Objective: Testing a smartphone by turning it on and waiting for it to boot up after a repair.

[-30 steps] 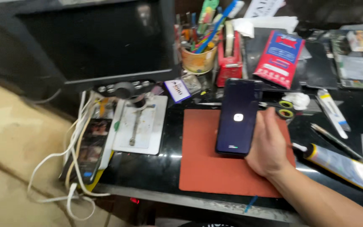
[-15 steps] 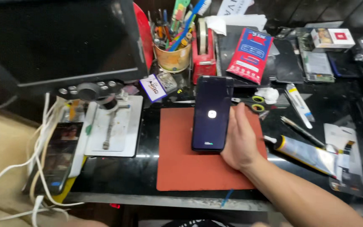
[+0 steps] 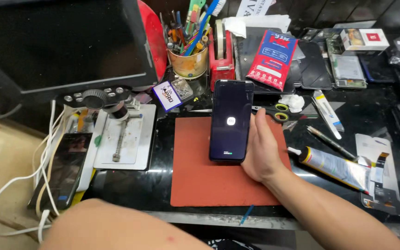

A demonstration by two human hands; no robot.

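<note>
White cables (image 3: pixel 42 153) trail off the surface's (image 3: pixel 130 185) left edge beside a metal clamp plate (image 3: pixel 123 136), then bare red mat (image 3: pixel 195 176) lies left of the smartphone (image 3: pixel 231 121), which the right hand (image 3: pixel 260 153) props upright, grip closed on its right edge, glue tube (image 3: pixel 334 165) beyond.

A slim black rectangular smartphone (image 3: pixel 230 121) stands propped up lengthwise, screen facing us, its lower end over a rust-red rectangular mat (image 3: pixel 200 176). The dark screen is lit, showing a small white logo at its centre.
</note>
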